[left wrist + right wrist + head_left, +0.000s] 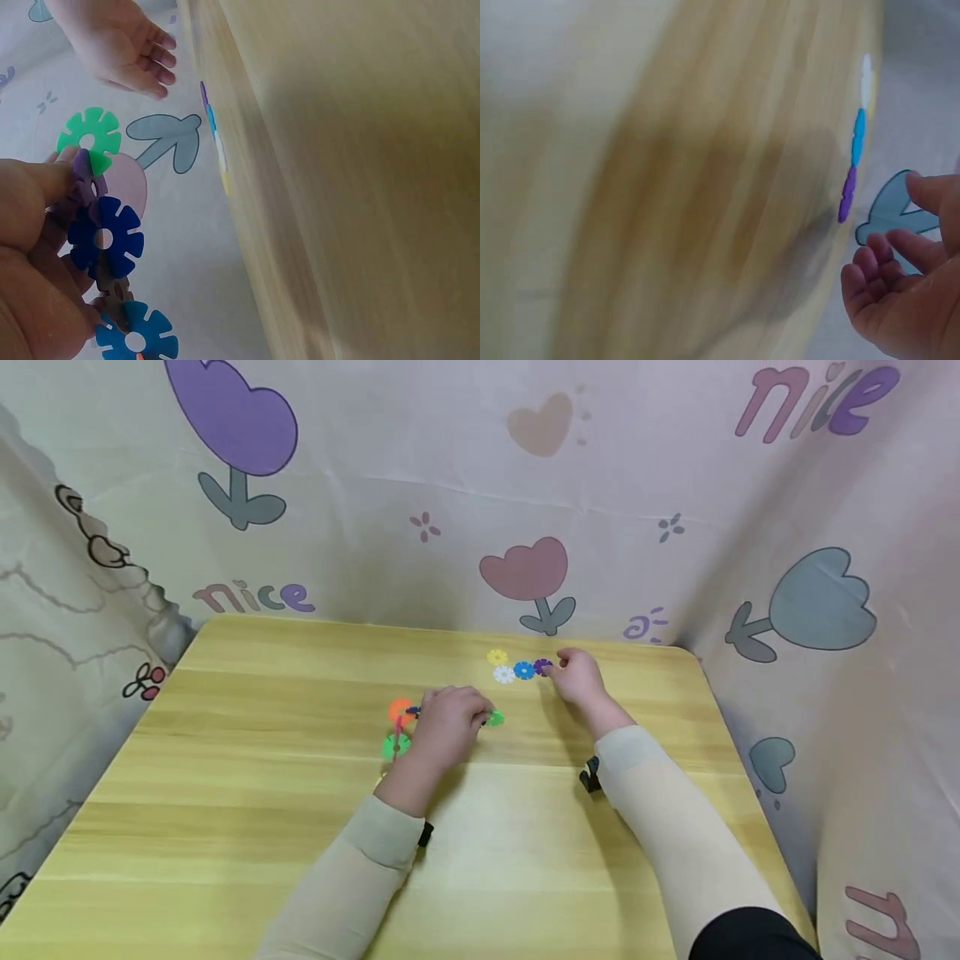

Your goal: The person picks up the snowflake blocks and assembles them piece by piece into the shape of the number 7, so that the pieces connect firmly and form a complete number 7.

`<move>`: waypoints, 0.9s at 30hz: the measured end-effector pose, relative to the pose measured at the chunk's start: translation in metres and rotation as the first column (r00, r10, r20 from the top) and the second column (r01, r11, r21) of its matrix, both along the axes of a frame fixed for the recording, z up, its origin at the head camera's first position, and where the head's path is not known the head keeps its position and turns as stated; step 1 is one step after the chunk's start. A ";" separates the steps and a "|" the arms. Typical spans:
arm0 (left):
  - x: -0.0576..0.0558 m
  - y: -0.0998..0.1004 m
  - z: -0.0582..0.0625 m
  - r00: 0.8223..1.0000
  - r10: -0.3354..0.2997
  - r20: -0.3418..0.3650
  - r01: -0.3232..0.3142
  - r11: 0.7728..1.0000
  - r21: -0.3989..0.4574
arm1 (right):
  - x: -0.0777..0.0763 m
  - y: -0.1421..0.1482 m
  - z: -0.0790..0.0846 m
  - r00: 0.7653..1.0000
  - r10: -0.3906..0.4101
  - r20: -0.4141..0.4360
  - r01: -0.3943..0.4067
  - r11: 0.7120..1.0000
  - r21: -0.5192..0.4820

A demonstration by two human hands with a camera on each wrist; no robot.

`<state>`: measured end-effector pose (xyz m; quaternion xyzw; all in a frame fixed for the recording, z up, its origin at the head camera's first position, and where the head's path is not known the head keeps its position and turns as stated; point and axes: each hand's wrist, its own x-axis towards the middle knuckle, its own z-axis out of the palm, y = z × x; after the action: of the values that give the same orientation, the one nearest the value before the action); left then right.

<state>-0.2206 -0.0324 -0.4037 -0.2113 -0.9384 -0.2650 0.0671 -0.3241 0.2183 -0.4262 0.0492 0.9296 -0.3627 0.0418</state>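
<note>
My left hand [448, 727] holds a chain of interlocking plastic snowflake discs over the middle of the table. Its thumb and fingers pinch a purple disc [84, 180] close to the chain's end. A green disc [109, 137] forms that end, followed inward by dark blue [129, 244], brownish and blue [161, 341] discs. Further along, an orange disc [397, 708] and another green disc [388, 747] show left of the hand; the forearm covers part of the chain. My right hand [581, 678] hovers beside a loose purple disc [846, 199], its fingers loosely bent and holding nothing.
Loose blue [523, 670], white [504, 674] and yellow [497, 656] discs lie near the purple one toward the back edge of the wooden table [225, 827]. A printed curtain [360, 510] hangs behind and at both sides.
</note>
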 end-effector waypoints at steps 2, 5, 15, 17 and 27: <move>-0.003 0.000 -0.002 1.000 0.004 0.002 -0.004 1.000 0.001 | -0.008 -0.001 -0.003 1.000 0.007 0.027 -0.008 0.999 0.052; -0.007 0.000 -0.004 1.000 0.012 0.000 -0.012 1.000 0.009 | -0.017 -0.002 -0.006 0.998 0.001 0.062 -0.008 0.995 0.103; -0.019 -0.002 -0.006 0.999 0.022 0.047 -0.022 1.000 0.004 | -0.026 -0.005 -0.013 0.992 0.013 0.123 -0.038 0.979 0.201; -0.020 -0.001 -0.007 0.999 0.022 0.045 -0.022 1.000 0.017 | -0.026 -0.006 -0.014 0.995 0.004 0.098 -0.024 0.980 0.198; -0.026 0.002 -0.015 0.998 0.016 0.057 -0.019 0.999 0.046 | -0.034 -0.001 -0.028 0.996 -0.086 0.034 0.082 0.989 0.124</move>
<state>-0.2464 -0.0301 -0.4191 -0.1937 -0.9353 -0.2922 0.0479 -0.3582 0.2168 -0.4547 0.0978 0.9462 -0.3055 0.0415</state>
